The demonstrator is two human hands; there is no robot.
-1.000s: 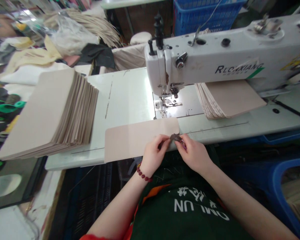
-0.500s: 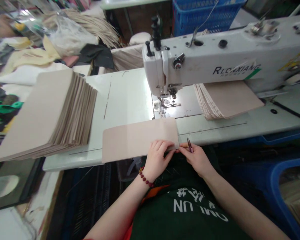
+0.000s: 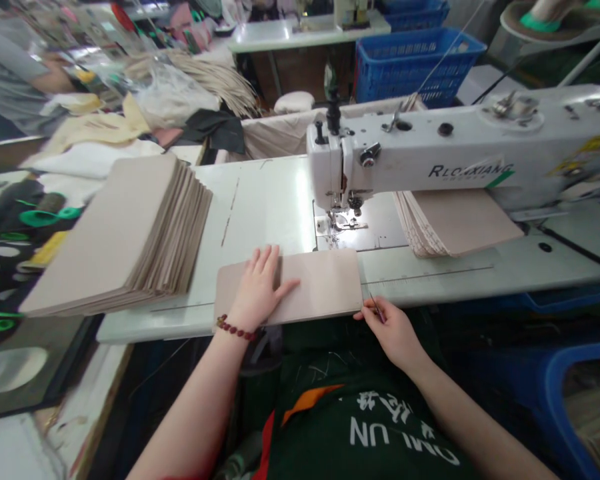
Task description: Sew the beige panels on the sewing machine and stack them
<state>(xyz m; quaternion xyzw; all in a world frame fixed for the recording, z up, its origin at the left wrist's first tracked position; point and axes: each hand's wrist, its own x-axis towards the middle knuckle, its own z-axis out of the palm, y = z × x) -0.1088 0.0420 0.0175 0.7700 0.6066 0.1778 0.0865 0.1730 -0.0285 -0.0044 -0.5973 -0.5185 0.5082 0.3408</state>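
Observation:
A beige rectangular panel (image 3: 325, 283) with rounded left corners lies along the front edge of the sewing table. My left hand (image 3: 263, 287) rests flat on its left part, fingers spread and thumb out to the right. At the panel's lower right corner, my right hand (image 3: 387, 327) is closed, its fingertips by the edge. Tucked in that hand are thin, pointed thread snips (image 3: 379, 312), mostly covered by the fingers. The needle area of the sewing machine (image 3: 337, 217) is just behind the panel.
A tall stack of beige panels (image 3: 115, 227) stands on the left. More panels (image 3: 460, 223) lie under the machine arm. Behind are a blue crate (image 3: 415, 63) and a plastic bag (image 3: 173, 93); a blue bin (image 3: 555, 387) is at lower right. Another person's arm (image 3: 50, 73) shows at upper left.
My left hand has moved left from the panel's right corner and now lies spread on it. My right hand stays by the corner with the snips. The view has tilted up somewhat.

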